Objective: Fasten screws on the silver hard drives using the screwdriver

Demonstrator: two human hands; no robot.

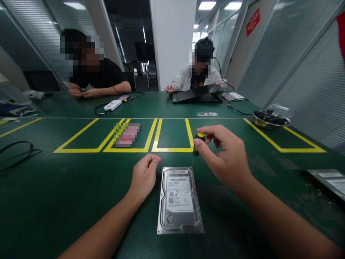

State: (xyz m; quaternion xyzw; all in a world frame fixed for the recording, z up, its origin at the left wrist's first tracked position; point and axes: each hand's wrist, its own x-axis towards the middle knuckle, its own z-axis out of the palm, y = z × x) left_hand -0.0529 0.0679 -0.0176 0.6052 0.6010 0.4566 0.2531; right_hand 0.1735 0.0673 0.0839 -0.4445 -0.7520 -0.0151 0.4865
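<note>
**Screwdriver tip sits right at the drive's far right corner**

So the hard drive point(180, 199) lies flat, label up, on the green worktop point(67, 187), pretty much dead centre in front of the person. Its long axis runs away from the body, connector edge nearest, short far edge pointing at the yellow taped boxes point(172, 135).

The bit that matters: the small screwdriver point(196, 147), yellow and black handle, stands close to upright with its thin shaft slanting down toward the drive's far right corner. Can't quite tell if the tip is seated in a screw or just next to the casing, it's too thin to read.

The right hand point(225, 156) has it pinched near the top of the handle between thumb and fingertips, the other fingers curled in. That hand is beyond and to the right of the drive, so it's clearly the nearer one to that corner.

The left hand point(144, 176) is loosely curled, holding nothing, knuckles resting on the worktop just off the drive's far left corner, beside it rather than on it as far as I can see.

Further out: another drive point(327, 183) at the right edge, a metal bowl point(271, 120) of dark bits beyond it, and two other people seated across the worktop with their own stuff.
</note>
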